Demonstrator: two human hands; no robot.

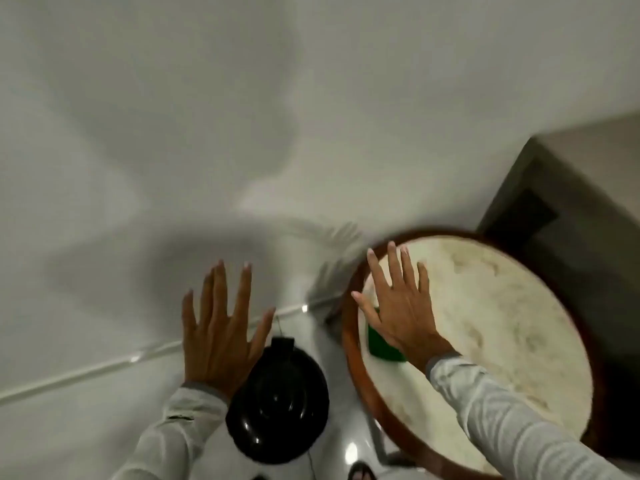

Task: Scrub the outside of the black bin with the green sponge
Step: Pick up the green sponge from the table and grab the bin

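**A:** What does the head camera show?

**B:** A view straight down. Both hands are spread flat in the air, fingers splayed, grasping nothing. The left hand [221, 327] hovers over a pale glossy floor [104, 393], just above a round, shiny black plastic bin [277, 403] seen from the top. The right hand [398, 306] hovers over a round counter [502, 323] with a cream, mottled top and a reddish-brown wooden rim.

**A:** Where is the sponge?

**B:** A green rectangular sponge [382, 344] lies on the counter near its left edge, partly hidden under the right palm. Whether the palm touches it, I cannot tell; no finger curls around it.

**A:** And the bin?

**B:** It stands on the floor just left of the counter, near the person's white sleeve [166, 434]. The picture is too soft to tell if the domed top is a lid. A thin dark cord or handle sticks up at its far edge.

**A:** Why are the hands like that?

**B:** My reading: the scrubbing has not begun. The right hand sits over the sponge, well placed to pick it up, while the left is near the bin, likely to steady it.

**A:** Anything else?

**B:** A white wall [277, 98] fills the top, and a grey-brown cabinet [571, 202] stands at right.
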